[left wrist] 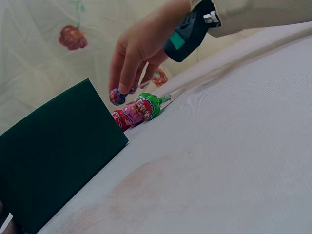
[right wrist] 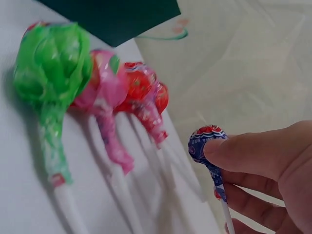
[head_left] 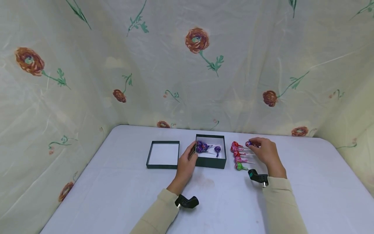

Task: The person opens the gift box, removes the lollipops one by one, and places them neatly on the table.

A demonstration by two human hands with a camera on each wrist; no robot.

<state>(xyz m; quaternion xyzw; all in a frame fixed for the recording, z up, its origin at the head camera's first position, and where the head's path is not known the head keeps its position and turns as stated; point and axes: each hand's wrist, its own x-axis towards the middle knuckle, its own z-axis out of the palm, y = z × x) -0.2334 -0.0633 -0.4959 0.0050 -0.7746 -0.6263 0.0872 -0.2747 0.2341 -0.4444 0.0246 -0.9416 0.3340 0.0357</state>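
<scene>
A dark green box (head_left: 211,162) with a white inside stands on the table, holding several purple-wrapped lollipops (head_left: 204,147). My left hand (head_left: 186,165) grips the box at its left side; in the left wrist view the box wall hides most of that hand. My right hand (head_left: 266,153) pinches a blue-purple wrapped lollipop (right wrist: 199,146) between thumb and fingers, raised over the far end of a lollipop row. That row, right of the box, has red and pink lollipops (head_left: 237,154) and a green lollipop (right wrist: 52,68) nearest me, sticks pointing right.
Left of the box lies its lid (head_left: 163,154), white inside up with a dark green rim. A white cloth covers the table (head_left: 117,195). Behind it and at both sides hangs a flower-patterned curtain (head_left: 239,65).
</scene>
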